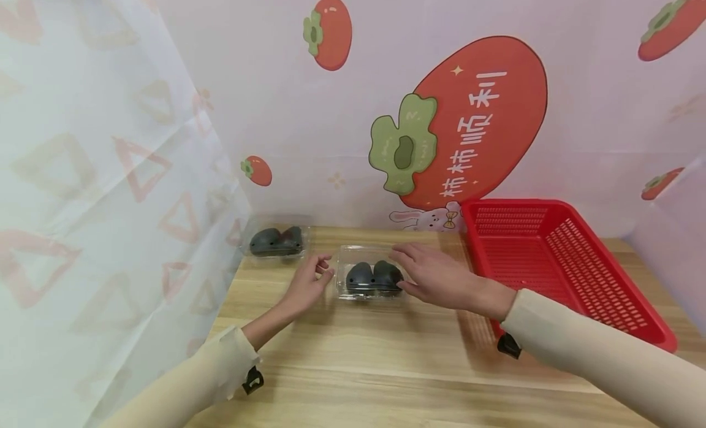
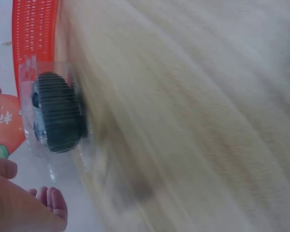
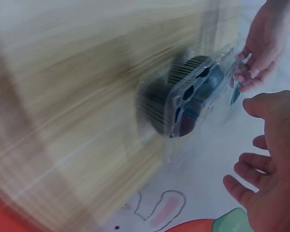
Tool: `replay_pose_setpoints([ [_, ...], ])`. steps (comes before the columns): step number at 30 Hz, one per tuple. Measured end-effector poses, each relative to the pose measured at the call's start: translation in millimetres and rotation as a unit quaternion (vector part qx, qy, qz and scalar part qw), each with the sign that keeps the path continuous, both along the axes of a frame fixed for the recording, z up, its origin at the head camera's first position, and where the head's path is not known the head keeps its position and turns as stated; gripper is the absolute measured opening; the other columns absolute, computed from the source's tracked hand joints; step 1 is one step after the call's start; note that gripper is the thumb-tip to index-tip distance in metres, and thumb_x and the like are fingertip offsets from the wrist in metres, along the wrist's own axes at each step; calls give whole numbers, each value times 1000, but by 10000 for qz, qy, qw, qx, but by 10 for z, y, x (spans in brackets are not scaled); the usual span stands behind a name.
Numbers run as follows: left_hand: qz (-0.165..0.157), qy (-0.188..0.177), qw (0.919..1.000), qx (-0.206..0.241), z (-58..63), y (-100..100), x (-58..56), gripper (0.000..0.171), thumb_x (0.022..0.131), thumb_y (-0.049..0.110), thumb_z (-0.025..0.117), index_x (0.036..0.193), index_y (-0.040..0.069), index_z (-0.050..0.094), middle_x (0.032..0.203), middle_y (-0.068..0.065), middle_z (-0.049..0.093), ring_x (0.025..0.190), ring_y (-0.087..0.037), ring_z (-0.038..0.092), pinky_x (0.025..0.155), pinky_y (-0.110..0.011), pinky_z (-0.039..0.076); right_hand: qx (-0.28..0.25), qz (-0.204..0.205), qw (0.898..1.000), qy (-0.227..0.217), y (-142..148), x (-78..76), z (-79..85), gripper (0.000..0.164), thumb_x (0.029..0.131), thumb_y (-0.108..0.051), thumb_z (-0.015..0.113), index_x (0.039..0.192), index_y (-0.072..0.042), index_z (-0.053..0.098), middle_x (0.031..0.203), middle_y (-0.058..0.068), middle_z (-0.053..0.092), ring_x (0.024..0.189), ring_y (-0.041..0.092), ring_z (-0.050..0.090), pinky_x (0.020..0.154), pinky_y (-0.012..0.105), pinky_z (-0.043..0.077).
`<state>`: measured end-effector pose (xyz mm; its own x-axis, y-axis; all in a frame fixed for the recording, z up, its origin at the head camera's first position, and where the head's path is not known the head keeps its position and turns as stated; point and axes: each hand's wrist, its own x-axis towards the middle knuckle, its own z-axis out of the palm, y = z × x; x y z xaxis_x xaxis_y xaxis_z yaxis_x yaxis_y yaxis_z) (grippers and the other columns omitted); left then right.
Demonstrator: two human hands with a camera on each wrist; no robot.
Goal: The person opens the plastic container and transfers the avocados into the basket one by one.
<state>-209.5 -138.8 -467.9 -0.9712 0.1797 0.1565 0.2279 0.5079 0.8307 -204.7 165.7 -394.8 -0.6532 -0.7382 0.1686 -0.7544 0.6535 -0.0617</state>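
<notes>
In the head view a clear plastic clamshell box (image 1: 353, 252) with dark avocado-like fruits (image 1: 361, 277) inside sits on the wooden table. Just off its left side is my left hand (image 1: 306, 286), palm inward, fingers loosely bent and holding nothing. My right hand (image 1: 436, 276) hovers at the box's right edge, its fingertips overlapping that edge. The right wrist view has the right hand (image 3: 278, 159) with thumb and fingers spread, nothing between them. Ribbed plastic covers the dark fruit (image 2: 60, 111) in the blurred left wrist view.
Another clear box (image 1: 305, 239) with similar dark fruits stands at the back left, against the wall sheet. A red slotted plastic basket (image 1: 532, 263) stands on the right of the table (image 1: 353, 360). Persimmon-printed sheets (image 1: 298, 103) line the back and sides.
</notes>
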Motion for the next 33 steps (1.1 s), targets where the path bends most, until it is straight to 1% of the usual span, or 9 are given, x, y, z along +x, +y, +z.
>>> replay_pose_setpoints([
  [6,220,-568,9981,65,-60,-66,33,29,107,5,54,131,-9,60,120,-20,59,111,-32,60,98,-45,49,95,293,9995,77,-195,-32,58,64,96,-28,81,149,-4,56,149,14,58,137,32,57,112,48,49],
  [11,280,-1087,9935,214,-64,-109,69,31,106,7,52,133,-8,60,118,-18,61,109,-31,64,90,-39,50,136,430,9990,-18,-352,-60,67,62,99,-28,77,151,-4,54,151,14,57,139,31,55,115,47,46],
  [15,161,-1615,9856,469,-66,-132,104,34,106,10,52,135,-8,59,117,-18,64,106,-30,68,87,-39,52,189,541,9983,-81,-448,-87,22,60,101,-29,75,152,-5,54,150,12,57,138,28,55,116,44,46],
  [17,115,-1910,9793,656,-70,-135,119,35,105,10,52,135,-8,59,116,-18,65,106,-29,67,86,-39,52,209,607,9979,-55,-490,-96,-17,58,101,-29,74,150,-4,55,148,11,58,137,27,57,115,44,46],
  [20,126,-2205,9710,918,-75,-138,133,33,105,8,53,133,-8,59,114,-18,68,104,-28,66,81,-35,51,196,670,9976,-42,-550,-96,-68,57,101,-29,74,150,-4,56,147,10,60,136,27,58,115,44,46],
  [22,121,-2329,9672,1009,-76,-144,137,32,104,7,53,131,-8,60,114,-19,69,104,-28,66,80,-34,51,136,686,9975,-73,-587,-94,-95,57,101,-28,74,149,-3,56,147,10,61,137,28,58,115,45,46],
  [25,89,-2411,9651,1022,-71,-153,146,29,103,6,54,128,-7,63,114,-18,71,104,-27,67,80,-33,51,48,671,9976,-155,-631,-97,-130,56,101,-26,74,149,-3,56,148,10,60,139,28,57,116,45,46],
  [30,-5,-2529,9626,974,-84,-173,164,25,102,6,58,122,-5,67,111,-15,73,98,-23,66,77,-31,50,-98,774,9969,-108,-696,-114,-217,52,101,-25,74,147,-4,59,149,10,60,139,27,56,115,44,46],
  [33,-252,-2578,9614,926,-108,-184,171,24,104,8,57,121,-5,68,111,-16,74,97,-20,66,77,-30,50,-126,818,9965,-101,-737,-107,-261,50,103,-27,73,147,-6,60,151,9,59,140,26,55,114,42,47],
])
